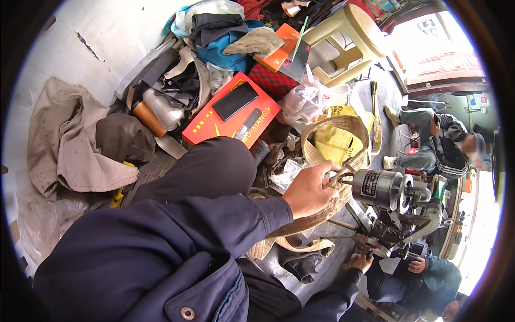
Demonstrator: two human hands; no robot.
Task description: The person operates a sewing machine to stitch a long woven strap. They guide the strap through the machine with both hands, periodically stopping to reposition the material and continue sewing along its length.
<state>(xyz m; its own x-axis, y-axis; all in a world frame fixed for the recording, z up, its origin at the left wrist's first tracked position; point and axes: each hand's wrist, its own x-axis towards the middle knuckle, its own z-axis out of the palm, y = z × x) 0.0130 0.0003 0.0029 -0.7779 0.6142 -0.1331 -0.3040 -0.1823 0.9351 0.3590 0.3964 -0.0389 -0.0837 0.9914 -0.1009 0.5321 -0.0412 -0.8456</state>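
Plainly, in the head view, the landmark is a grey metal machine (389, 231), with a smooth round cylinder (370, 188) lying sideways at its top, end toward the left hand (314, 188). A tan band (333, 209), ribbed and soft like webbing, lies just left of the machine; its long axis slants from lower left to upper right, where it bends into a loop around a crinkled yellow bag (338, 142). The hands are apart: the left is closed on the band beside the cylinder, while the right (362, 263) sits at the machine's lower left, fingers curled, though I cannot tell what they grip. Farther left of the machine are a flat red cardboard box (214, 126) with a glossy black phone (235, 101) on it, and a creased beige cloth (67, 129). Above the machine stands a rounded cream stool (370, 24). The left fingertips are hard to make out among small metal parts, and the band's lower stretch is partly hidden by the left sleeve (236, 220). At the machine's lower right, a co-worker (440, 276) is cut off by the fisheye rim.
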